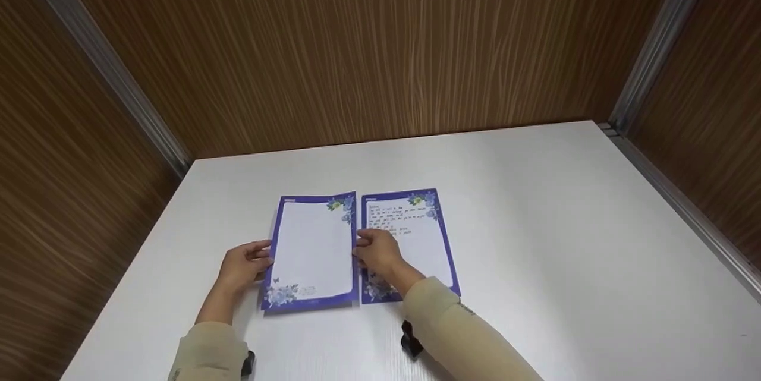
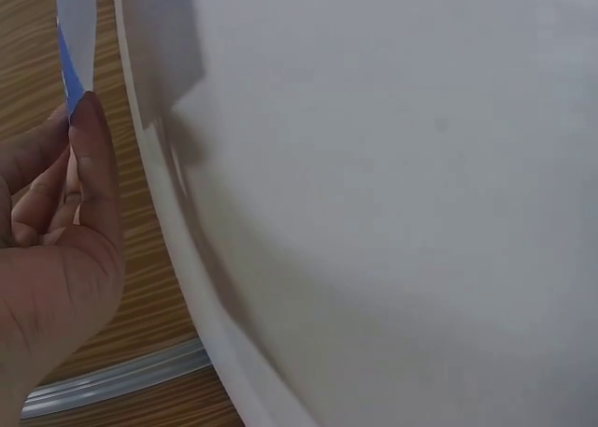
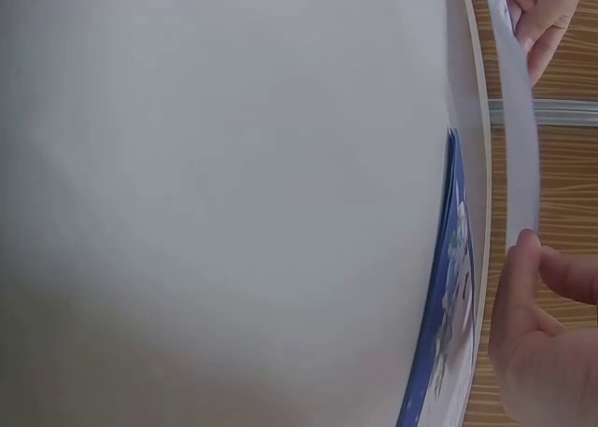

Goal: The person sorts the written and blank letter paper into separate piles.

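Observation:
A sheet of paper with a purple-blue border and printed flowers is held between both hands, its middle blank. My left hand pinches the left edge between thumb and fingers; the left wrist view shows this pinch on the paper's blue edge. With thumb and fingers, my right hand pinches the right edge. In the right wrist view the sheet is raised off the table and slightly bowed. To its right lies a matching sheet with handwritten lines, partly covered by my right hand.
Both sheets are over a white table. Wood-grain panels stand behind and at both sides, with metal strips at the corners. Small black objects show beside the sleeves. In the right wrist view, the lying paper looks like a thin stack.

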The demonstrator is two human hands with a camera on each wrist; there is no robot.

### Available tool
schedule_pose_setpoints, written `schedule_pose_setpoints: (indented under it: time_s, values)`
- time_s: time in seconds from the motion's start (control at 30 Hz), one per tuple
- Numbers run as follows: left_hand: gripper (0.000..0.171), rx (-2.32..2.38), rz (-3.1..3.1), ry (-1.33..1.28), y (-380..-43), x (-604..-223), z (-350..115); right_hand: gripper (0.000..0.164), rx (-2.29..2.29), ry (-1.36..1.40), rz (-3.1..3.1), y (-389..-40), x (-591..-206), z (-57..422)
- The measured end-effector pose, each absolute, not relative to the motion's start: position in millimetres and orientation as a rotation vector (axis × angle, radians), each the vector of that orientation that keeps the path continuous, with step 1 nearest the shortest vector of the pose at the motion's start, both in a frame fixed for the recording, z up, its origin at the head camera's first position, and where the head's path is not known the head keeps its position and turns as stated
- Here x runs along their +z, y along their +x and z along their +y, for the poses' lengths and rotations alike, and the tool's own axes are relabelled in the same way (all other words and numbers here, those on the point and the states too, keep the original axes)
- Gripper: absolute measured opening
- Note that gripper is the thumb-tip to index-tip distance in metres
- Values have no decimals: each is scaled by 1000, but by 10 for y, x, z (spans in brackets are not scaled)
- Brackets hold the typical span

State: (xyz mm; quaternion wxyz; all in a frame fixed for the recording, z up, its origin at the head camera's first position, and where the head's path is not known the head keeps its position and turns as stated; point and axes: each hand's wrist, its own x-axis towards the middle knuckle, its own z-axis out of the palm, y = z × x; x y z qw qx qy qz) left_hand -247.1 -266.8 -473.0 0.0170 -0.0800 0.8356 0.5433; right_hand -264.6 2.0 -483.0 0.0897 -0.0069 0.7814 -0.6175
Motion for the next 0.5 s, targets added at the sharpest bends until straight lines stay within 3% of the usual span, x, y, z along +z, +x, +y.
schedule_pose_setpoints:
  time_s: [0.5]
  values:
    - [37, 1603, 2646, -369, -2436, -4761, -2653, 45, -1743, 15, 2346, -2641, -4804, -2]
